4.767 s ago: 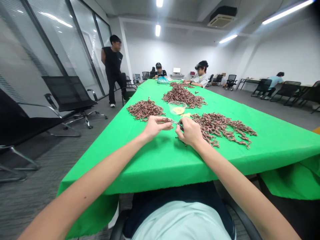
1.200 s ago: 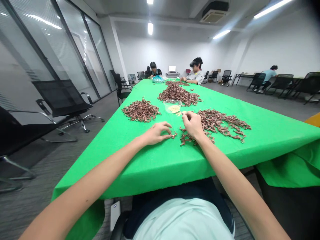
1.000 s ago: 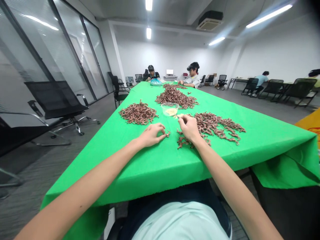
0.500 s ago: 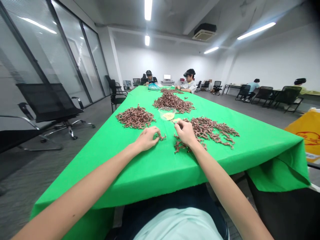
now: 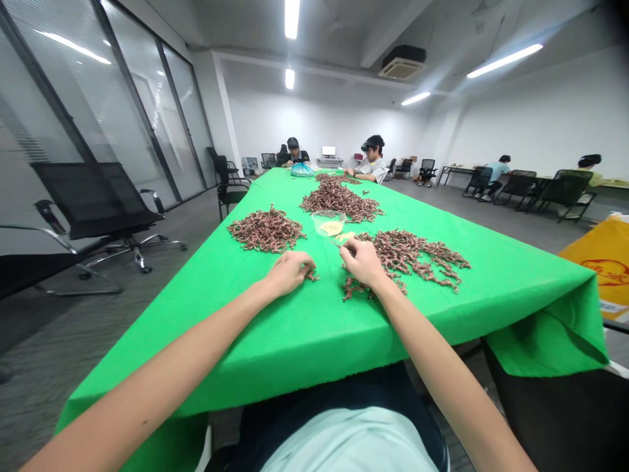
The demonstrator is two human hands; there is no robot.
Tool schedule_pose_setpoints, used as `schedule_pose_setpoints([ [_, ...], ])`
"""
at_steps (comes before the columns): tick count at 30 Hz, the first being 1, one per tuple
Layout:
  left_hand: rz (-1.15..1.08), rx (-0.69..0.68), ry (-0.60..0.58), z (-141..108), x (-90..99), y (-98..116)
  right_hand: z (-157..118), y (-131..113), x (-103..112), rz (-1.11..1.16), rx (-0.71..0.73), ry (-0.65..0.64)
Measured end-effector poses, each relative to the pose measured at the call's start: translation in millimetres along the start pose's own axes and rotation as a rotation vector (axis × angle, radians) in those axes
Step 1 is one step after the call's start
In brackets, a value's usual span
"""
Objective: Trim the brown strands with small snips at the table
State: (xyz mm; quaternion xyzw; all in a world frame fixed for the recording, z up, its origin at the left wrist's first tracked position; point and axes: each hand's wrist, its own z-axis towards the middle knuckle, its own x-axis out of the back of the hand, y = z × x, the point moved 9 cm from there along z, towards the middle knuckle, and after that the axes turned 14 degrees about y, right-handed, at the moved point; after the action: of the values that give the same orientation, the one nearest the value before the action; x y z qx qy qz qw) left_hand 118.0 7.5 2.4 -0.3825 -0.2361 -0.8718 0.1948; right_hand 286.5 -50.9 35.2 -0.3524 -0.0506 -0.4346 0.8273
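My right hand (image 5: 361, 262) is closed around a thin metal tool (image 5: 335, 244), possibly small snips, whose tip points left toward a clear plastic bowl (image 5: 328, 223) of yellow crumbs. My left hand (image 5: 289, 272) rests its fingertips on a small brown clump (image 5: 311, 276), partly hidden beneath them. Beside my right hand lies a wide pile of tangled pinkish-brown pieces (image 5: 407, 257), and its near end touches my wrist. Another pile (image 5: 265, 229) lies left of the bowl. The green cloth-covered table (image 5: 295, 347) lies under everything.
Further piles (image 5: 340, 202) lie toward the far end, near two seated people and a blue plastic bag (image 5: 302, 170). Black mesh chairs (image 5: 93, 203) stand left by a glass wall. A yellow bag (image 5: 602, 262) is at right.
My hands have moved apart since the earliest frame, and the tool is now in my right hand alone. My left hand has closed onto the small clump, and the view has tilted upward and widened.
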Motion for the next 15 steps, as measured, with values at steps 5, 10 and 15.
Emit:
schedule_pose_setpoints([
  [5,-0.013,-0.019,0.032,0,5.7,8,-2,-2,-5,-0.058,0.036,-0.055],
  [10,-0.015,-0.038,-0.006,-1,6.0,14,-2,-4,-6,-0.069,0.049,-0.071],
  [15,0.013,-0.020,-0.021,1,5.5,15,-3,-4,-9,-0.068,0.058,-0.093],
])
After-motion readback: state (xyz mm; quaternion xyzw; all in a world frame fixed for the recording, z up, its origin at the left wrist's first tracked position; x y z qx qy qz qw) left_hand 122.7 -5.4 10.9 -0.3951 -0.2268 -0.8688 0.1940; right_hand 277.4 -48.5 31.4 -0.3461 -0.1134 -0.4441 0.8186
